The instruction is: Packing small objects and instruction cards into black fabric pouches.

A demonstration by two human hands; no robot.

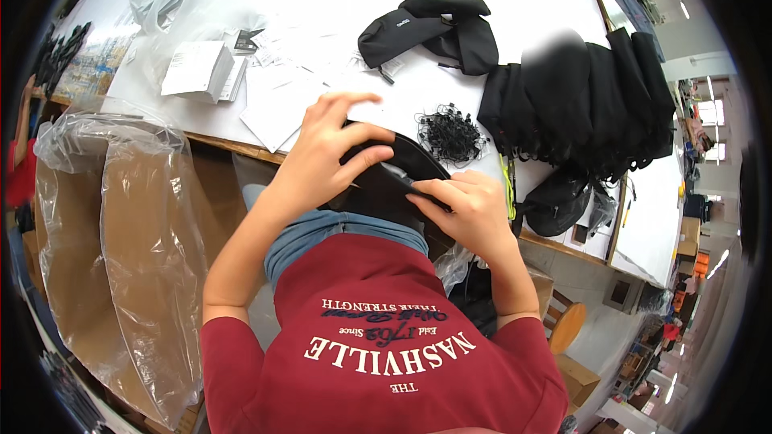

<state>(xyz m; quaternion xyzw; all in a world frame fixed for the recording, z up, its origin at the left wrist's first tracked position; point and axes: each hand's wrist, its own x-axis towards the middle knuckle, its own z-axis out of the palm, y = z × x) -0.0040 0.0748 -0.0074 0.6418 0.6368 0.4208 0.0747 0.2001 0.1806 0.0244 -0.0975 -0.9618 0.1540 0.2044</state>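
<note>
A black fabric bag (374, 186) is held at the table's near edge, in front of my body, with its mouth parted. My left hand (326, 141) curls over its left side, thumb and a finger at the upper rim and another finger stretched out above. On the right, my right hand (470, 205) pinches the bag's near rim between thumb and fingers. Just beyond the bag lies a tangle of thin black string loops (450, 133). The inside of the bag is mostly hidden.
More black bags (434, 32) lie at the back of the white table (314, 0), and a big row of them (575, 100) at right. Stacked white cards (195, 70) and clear plastic stand back left. A plastic-lined carton (145, 249) sits left of me.
</note>
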